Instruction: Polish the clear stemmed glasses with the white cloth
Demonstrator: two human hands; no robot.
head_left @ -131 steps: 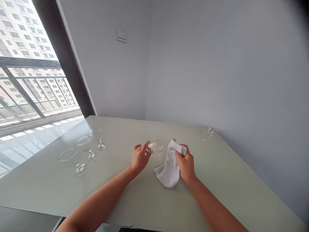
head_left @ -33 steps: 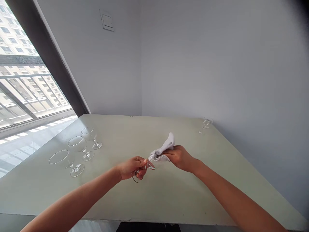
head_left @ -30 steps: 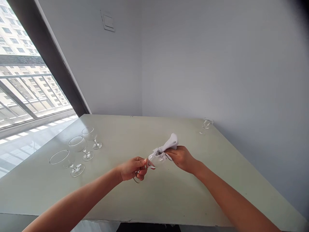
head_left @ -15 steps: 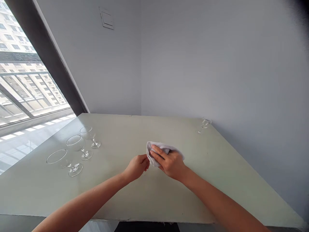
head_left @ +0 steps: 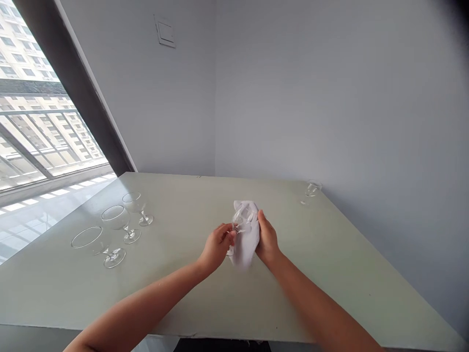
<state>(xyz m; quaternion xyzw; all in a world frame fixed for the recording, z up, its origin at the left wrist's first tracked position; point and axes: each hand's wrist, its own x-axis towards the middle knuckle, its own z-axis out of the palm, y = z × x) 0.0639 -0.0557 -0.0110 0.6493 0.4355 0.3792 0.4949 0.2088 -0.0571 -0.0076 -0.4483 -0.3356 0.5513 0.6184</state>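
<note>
Over the middle of the table, my left hand (head_left: 219, 246) pinches the stem of a small clear wine glass (head_left: 242, 221), whose bowl tilts toward the right. Part of the glass's foot shows below my fingers. A white cloth (head_left: 246, 248) hangs behind and beside the bowl, and my right hand (head_left: 268, 238) grips it from the right side with the thumb up. Most of the right fingers are hidden behind the cloth. How closely the cloth touches the bowl is hard to make out.
Three stemmed glasses (head_left: 114, 257) stand in a row on the left of the pale table (head_left: 190, 303). Another stemmed glass (head_left: 312, 189) is at the far right corner. Grey walls (head_left: 293, 98) rise behind the table, with a window (head_left: 40, 112) at left.
The right hand has turned from lying over the cloth to holding it from the right, and the cloth now hangs lower. The glass bowl has come into sight. My left hand moved slightly right.
</note>
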